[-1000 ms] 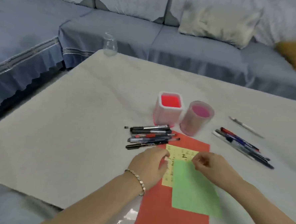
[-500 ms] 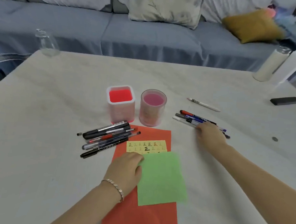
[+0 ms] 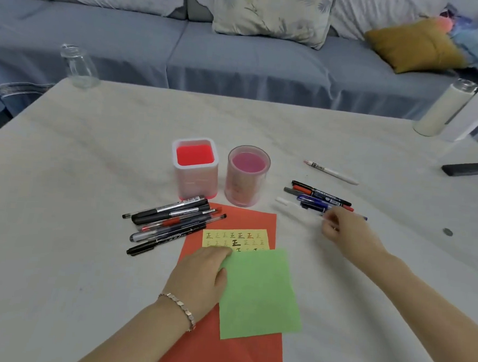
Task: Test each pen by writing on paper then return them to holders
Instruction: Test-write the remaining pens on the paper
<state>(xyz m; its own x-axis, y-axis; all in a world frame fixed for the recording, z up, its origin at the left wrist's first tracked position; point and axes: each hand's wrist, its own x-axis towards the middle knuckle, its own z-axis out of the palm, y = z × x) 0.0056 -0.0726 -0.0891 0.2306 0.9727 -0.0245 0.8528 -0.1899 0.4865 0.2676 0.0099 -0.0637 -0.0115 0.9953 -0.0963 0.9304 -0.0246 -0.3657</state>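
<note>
Right hand (image 3: pixel 346 235) has drawn back a little toward the lower right of the frame since half a second ago, and the white pen (image 3: pixel 295 208) has come with it, now a blur just below the other pens (image 3: pixel 319 198) right of centre. The fingers look curled and pinching that pen by its near end, though the blur keeps me from being sure. The left hand (image 3: pixel 201 276) has not shifted: it lies flat, fingers together, pressing the edge of the green sheet (image 3: pixel 259 294) onto the red sheet (image 3: pixel 221 353).

I see several risks. A pinch so close to the end gives little control, so the pen may swing, slip out or roll across the desk (image 3: pixel 63 198). Dragging it past its neighbours could also set them rolling toward the right edge. The green sheet covers the lower part of the yellow note (image 3: pixel 235 238), and the visible part is crowded with marks. If the left hand eases off, the loose sheets may slide under the nib. The square holder (image 3: pixel 194 169) and round holder (image 3: pixel 247 175) both look empty and light, and they stand just above the paper, so a careless reach could tip one. The second pile of pens (image 3: pixel 173 221) lies touching the red sheet on its left, so tested and untested pens could get mixed.
</note>
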